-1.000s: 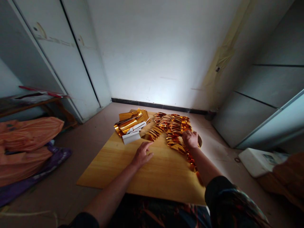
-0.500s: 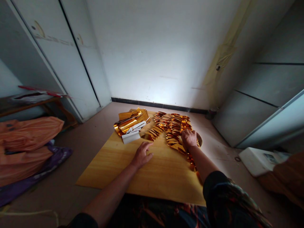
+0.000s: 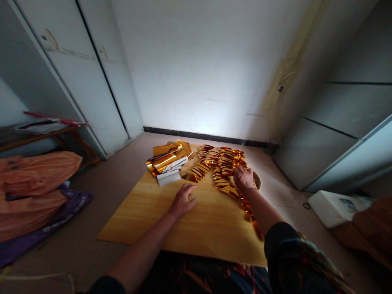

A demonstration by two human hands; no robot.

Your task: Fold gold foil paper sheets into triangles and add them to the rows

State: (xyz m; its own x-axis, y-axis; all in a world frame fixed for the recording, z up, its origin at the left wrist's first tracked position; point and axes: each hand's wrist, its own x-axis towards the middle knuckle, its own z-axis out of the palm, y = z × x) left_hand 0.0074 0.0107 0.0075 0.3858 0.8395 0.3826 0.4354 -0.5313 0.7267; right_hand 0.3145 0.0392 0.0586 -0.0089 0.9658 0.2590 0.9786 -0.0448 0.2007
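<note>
Handling the folded gold pieces (image 3: pixel 226 159) likely calls for a light touch: they look like thin metallic paper, nearly weightless, crisp along the creases yet easily crushed, and the glossy face may slip under dry skin. A creased edge or a pointed end seems the safest hold, since the middles look hollow and would probably dent. They lie in packed rows to the right of the stack of gold sheets (image 3: pixel 165 162), each narrow and wedge-like, mirror-bright amber where light strikes and dark copper in shadow. 1 short row (image 3: pixel 200 171) sits just beside the stack, and a loose line (image 3: pixel 248 216) of pieces runs farther to its right and nearer the person, along the edge of the surface (image 3: pixel 137 216).

The right hand (image 3: pixel 244 178) is well to the right of the stack, bent down among the pieces beside a round container (image 3: pixel 259 181); its fingertips are hidden, so I cannot tell whether the fingers are pinched on anything. The left hand (image 3: pixel 183 200) is on the near side of the stack, thumb and index finger apart with nothing between them. A white folded card (image 3: pixel 169 178) lies at the stack's near side, and white strips (image 3: pixel 177 164) rest on it.
</note>
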